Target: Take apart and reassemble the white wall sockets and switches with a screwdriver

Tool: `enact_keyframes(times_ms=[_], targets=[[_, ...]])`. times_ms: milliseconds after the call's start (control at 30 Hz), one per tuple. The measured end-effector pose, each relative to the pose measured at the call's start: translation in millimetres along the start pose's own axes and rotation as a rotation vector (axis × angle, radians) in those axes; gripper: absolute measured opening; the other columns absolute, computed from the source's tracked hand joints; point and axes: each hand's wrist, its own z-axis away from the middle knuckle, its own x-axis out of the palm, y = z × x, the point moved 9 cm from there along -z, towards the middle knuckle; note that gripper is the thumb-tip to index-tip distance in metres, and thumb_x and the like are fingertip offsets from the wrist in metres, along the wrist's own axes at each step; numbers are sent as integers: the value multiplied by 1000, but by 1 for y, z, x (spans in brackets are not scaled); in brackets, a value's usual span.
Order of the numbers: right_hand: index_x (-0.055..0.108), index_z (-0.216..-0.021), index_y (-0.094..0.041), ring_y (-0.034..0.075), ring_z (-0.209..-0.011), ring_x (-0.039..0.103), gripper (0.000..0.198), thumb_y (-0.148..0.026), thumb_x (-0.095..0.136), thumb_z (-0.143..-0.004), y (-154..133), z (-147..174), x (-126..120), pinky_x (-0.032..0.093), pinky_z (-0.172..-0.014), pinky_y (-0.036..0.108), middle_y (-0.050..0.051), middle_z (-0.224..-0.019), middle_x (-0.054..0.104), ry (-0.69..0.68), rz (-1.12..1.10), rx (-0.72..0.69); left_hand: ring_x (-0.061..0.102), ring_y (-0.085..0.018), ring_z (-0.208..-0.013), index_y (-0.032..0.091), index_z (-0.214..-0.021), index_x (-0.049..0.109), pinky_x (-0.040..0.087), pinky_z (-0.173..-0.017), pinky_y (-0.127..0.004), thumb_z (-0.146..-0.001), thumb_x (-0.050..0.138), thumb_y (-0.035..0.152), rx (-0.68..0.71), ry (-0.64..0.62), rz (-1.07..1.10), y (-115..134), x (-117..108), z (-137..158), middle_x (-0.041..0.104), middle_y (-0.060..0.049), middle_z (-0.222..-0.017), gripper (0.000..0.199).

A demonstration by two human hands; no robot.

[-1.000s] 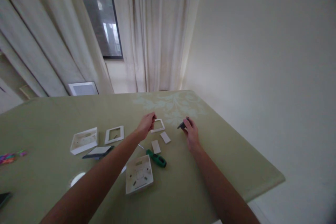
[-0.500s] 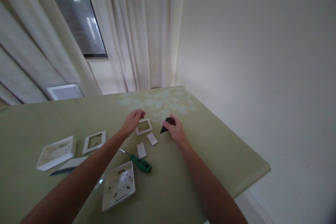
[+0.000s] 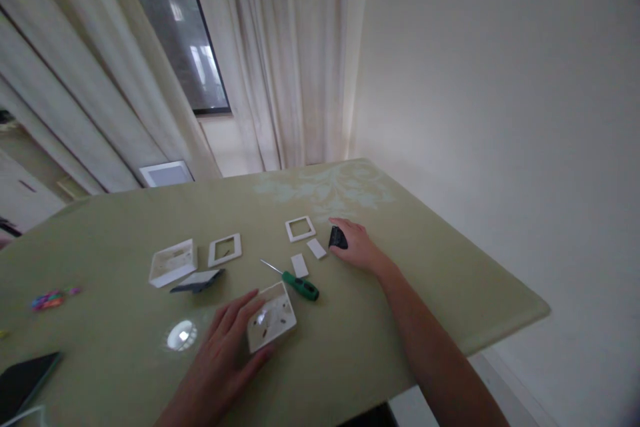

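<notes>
My left hand [image 3: 230,340] is at the near white plastic mounting box [image 3: 277,320], fingers along its far left side and thumb along the near edge, gripping it on the table. The box's open side faces up, showing slots inside. Farther right, my right hand [image 3: 360,245] is closed around a small black switch module [image 3: 337,237], partly hidden by the fingers. A green-handled screwdriver [image 3: 303,287] lies just beyond the box. Two small white plates [image 3: 316,248] and a white square frame [image 3: 301,229] lie left of my right hand.
On the left lie another white box [image 3: 174,263], a second frame [image 3: 225,250] and a tilted dark-backed switch piece [image 3: 199,280]. Farther left are colourful small items [image 3: 49,299] and a dark phone-like slab [image 3: 25,383]. A wall [image 3: 475,113] runs along the table's right side.
My left hand has come back from beside the far frame to the near box and taken hold of it. My right hand still holds the black module. The view has turned left.
</notes>
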Motion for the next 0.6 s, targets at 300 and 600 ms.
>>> enact_keyframes(times_ms=[300,600], targets=[[78,-112,-21,22,-83,68,39,-40,90,-80,-100,26,78,47,-77,30,4,-93,77,-231,-10,-290,67,-39,-135,39,-153,60,60,-109,-57,-101,63,41,-51,205,-169,-9,-10,41,67,-7,-155,52],[72,-136,-17,18,-73,63,48,-36,55,-96,-42,4,18,50,-70,29,3,-88,73,153,-308,-45,70,-41,-134,28,-139,68,63,-106,-56,-102,59,42,-102,126,-161,-18,20,-1,59,-14,-163,40]])
